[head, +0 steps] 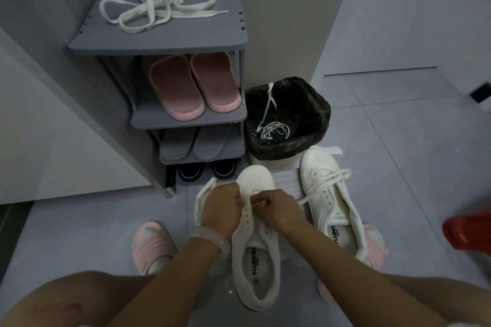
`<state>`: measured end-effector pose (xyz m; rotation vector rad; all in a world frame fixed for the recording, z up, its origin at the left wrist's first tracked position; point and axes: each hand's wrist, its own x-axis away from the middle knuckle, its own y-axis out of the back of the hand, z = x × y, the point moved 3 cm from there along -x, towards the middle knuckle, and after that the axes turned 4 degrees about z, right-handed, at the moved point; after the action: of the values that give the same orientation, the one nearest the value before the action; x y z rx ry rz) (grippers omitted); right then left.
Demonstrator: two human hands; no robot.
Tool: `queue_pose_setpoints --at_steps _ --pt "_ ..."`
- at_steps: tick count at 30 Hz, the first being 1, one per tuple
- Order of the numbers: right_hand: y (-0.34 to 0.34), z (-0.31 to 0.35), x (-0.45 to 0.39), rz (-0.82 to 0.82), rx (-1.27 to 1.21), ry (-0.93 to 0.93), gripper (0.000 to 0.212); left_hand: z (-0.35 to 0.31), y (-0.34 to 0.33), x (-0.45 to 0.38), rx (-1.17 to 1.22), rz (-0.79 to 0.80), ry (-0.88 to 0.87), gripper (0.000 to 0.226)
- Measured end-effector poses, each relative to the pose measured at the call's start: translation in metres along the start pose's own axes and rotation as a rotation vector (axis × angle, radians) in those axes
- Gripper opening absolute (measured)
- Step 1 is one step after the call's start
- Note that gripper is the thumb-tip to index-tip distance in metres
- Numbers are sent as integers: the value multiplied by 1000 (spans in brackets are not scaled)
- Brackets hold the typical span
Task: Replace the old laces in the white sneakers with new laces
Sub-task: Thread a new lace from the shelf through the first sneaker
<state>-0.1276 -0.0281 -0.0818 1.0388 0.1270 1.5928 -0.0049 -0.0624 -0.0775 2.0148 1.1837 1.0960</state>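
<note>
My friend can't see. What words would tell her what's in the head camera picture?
Two hands, left hand and right hand, pinch a white lace at the front eyelets of a white sneaker on the floor. A second sneaker lies to its right, an old lace sits in the black-lined bin, and another lace lies on a grey shoe rack.

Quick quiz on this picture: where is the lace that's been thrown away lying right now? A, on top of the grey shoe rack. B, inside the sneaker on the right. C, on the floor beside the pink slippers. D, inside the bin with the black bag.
D: a thin white lace lies coiled in the black-lined bin, one end hanging over its rim; the lace on the rack top is a wider, loose one.
</note>
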Motion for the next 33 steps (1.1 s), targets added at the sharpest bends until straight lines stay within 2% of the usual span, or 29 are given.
queue_pose_setpoints --at_steps 3,5,9,12,14,16,19,21,24,26,28,31,33 --pt "-2 0 -2 2 21 -25 28 -8 -2 4 -172 53 -96 14" --pt "-3 -1 -3 15 4 -46 30 -15 -4 9 -274 89 -129 20" --pt "-2 -1 -6 39 -49 -70 33 -19 -8 12 -199 182 -101 25" --pt "-1 -1 -6 30 -38 -70 34 -17 -5 11 -154 252 -108 19" --pt "-2 0 -6 19 -21 -76 30 -13 5 9 -99 281 -83 36" --pt "-3 0 -7 18 -16 -84 24 -5 12 4 -15 342 -72 44" --pt "-7 1 -8 -1 2 -75 18 2 15 4 87 377 -39 42" --pt "-9 2 -8 -25 -35 -50 15 0 13 8 23 302 -26 28" --pt "-10 2 -5 -23 -227 -47 11 -11 18 18 -415 55 -46 39" --pt "-1 3 -1 -59 -355 -46 19 -14 14 22 -347 88 -64 29" --pt "29 6 5 -222 -581 -57 27 -12 8 24 -219 171 -33 38" --pt "108 5 21 -556 -1177 29 24 -5 3 19 -78 244 -13 40" --pt "157 -1 35 -630 -1638 193 24 -3 1 18 -10 257 -16 42"
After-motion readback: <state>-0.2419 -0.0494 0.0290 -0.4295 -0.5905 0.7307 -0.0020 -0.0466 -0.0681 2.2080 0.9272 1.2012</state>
